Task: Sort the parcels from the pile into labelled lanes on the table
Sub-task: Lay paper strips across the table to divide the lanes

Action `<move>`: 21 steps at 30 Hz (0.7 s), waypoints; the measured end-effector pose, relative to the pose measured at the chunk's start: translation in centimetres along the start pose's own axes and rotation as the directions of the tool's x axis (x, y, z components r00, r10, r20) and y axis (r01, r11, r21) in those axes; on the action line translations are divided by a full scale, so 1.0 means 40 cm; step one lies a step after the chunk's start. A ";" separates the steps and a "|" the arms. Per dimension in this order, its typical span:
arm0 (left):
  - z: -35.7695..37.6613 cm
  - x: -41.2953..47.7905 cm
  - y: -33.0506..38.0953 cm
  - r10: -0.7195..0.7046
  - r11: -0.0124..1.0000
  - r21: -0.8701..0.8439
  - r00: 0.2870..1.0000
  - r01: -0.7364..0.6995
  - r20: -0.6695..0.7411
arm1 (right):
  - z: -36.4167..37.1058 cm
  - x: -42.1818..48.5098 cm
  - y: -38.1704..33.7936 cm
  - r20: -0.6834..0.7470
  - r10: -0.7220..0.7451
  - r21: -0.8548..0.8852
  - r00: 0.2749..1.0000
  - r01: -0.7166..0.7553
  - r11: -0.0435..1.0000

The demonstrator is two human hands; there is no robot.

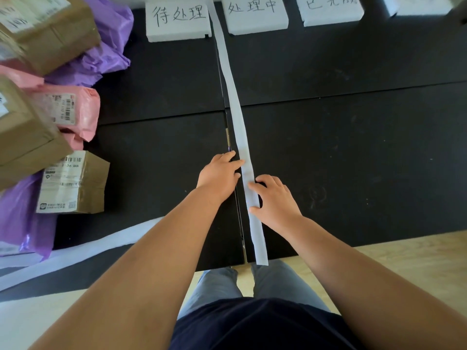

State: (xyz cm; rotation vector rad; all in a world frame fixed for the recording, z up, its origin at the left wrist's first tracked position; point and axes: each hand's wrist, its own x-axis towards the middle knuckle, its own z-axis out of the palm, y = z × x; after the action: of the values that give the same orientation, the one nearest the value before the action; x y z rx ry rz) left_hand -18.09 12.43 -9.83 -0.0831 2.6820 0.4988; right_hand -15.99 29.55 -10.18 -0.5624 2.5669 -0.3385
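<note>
A long white paper strip runs from the back of the black table to its front edge, dividing two lanes. My left hand lies flat beside the strip, its fingertips touching the strip's left edge. My right hand presses on the strip's right side with spread fingers. At the left, the pile holds brown cardboard boxes, pink mailers and purple mailers. White foam label blocks with handwritten characters stand along the back edge.
A second white strip lies slanted across the front left of the table, below the pile. Two more foam blocks mark lanes to the right. Light wooden floor shows past the table's front edge.
</note>
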 end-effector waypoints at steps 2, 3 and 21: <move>-0.020 0.013 -0.002 0.004 1.000 -0.015 1.000 -0.004 -0.012 | -0.015 0.023 0.003 -0.028 0.017 0.026 0.999 -0.016 1.000; -0.029 0.021 -0.005 0.000 1.000 -0.031 0.999 -0.001 -0.035 | -0.026 0.038 0.002 -0.040 0.024 0.038 0.999 -0.023 0.999; -0.145 0.241 -0.091 -0.146 0.989 -0.033 0.979 0.143 -0.144 | -0.170 0.376 -0.020 -0.028 -0.067 -0.192 0.997 0.060 0.980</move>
State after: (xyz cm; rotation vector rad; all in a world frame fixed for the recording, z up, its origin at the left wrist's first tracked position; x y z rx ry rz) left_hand -28.67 7.12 -9.98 -0.3309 2.7865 0.4949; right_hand -31.19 23.03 -10.24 -0.7145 2.6363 -0.1242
